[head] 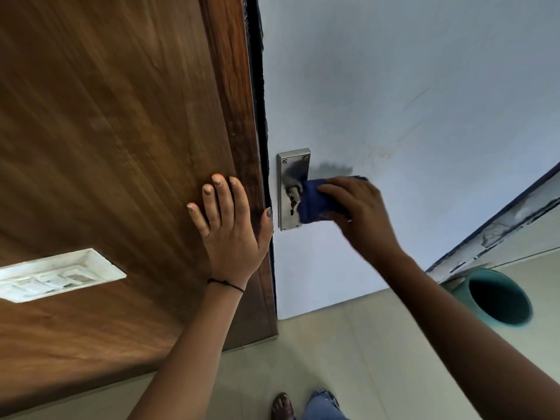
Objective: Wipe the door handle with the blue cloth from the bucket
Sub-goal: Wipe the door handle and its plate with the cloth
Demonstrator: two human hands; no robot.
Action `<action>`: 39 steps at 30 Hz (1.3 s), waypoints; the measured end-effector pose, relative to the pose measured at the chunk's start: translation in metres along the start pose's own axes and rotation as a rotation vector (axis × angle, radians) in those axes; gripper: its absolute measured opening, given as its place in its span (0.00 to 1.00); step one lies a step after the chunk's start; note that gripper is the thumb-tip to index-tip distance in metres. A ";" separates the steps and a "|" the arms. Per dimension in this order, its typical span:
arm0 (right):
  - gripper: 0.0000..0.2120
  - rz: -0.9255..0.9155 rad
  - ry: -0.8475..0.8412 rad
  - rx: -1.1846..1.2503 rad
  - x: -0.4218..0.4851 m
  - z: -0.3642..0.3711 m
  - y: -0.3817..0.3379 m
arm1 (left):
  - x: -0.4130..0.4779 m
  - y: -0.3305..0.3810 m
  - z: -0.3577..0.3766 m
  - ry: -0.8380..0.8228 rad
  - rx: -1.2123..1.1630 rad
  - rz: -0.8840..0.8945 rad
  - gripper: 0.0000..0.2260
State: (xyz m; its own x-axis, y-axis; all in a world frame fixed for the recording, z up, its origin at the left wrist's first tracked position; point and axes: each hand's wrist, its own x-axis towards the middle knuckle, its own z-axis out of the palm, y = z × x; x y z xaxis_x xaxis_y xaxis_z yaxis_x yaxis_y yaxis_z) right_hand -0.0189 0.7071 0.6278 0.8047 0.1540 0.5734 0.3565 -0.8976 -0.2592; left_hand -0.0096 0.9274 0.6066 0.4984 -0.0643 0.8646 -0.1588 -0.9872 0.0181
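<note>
In the head view, the blue cloth (315,204) is gripped in the right hand (360,213) and is wrapped around the door handle (293,194), so that most of the lever is hidden by it. The handle is mounted on a steel plate (292,165) fixed to the pale door (409,101). The left hand (231,228) is laid flat, fingers spread and holding nothing, against the wooden panel (106,131) beside the door edge. A white switch plate (57,274) is set in the panel, lower left. A green bucket (497,298) is seen on the tiled floor (348,353) at the right. A black thread (225,284) is worn on the left wrist.
</note>
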 end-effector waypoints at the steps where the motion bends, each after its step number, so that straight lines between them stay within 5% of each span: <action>1: 0.18 0.026 -0.003 0.011 -0.002 -0.004 0.011 | 0.000 0.000 0.000 -0.002 0.001 -0.002 0.34; 10: 0.19 -0.079 -0.029 0.035 0.006 0.023 -0.035 | 0.000 0.000 0.000 -0.012 0.011 0.008 0.34; 17: 0.20 0.030 -0.014 0.122 -0.002 -0.006 0.034 | 0.000 0.000 -0.001 -0.013 0.006 0.008 0.36; 21: 0.20 0.436 -0.005 0.566 -0.012 -0.007 0.036 | 0.001 0.001 0.000 -0.010 0.023 0.004 0.36; 27: 0.17 0.899 0.377 1.463 -0.024 0.032 0.000 | 0.002 0.003 -0.001 0.002 0.001 0.004 0.34; 32: 0.13 0.960 0.552 2.004 -0.011 0.053 -0.036 | 0.001 0.004 -0.001 0.012 0.002 -0.001 0.35; 39: 0.27 1.019 0.374 2.151 -0.013 0.072 -0.080 | 0.002 0.002 -0.003 -0.002 -0.015 -0.006 0.36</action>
State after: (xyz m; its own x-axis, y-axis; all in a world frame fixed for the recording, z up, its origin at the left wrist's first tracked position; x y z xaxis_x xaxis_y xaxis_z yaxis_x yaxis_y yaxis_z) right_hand -0.0237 0.8063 0.5846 0.9701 -0.1422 -0.1966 0.0547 0.9175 -0.3940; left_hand -0.0114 0.9255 0.6092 0.5011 -0.0583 0.8634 -0.1682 -0.9853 0.0311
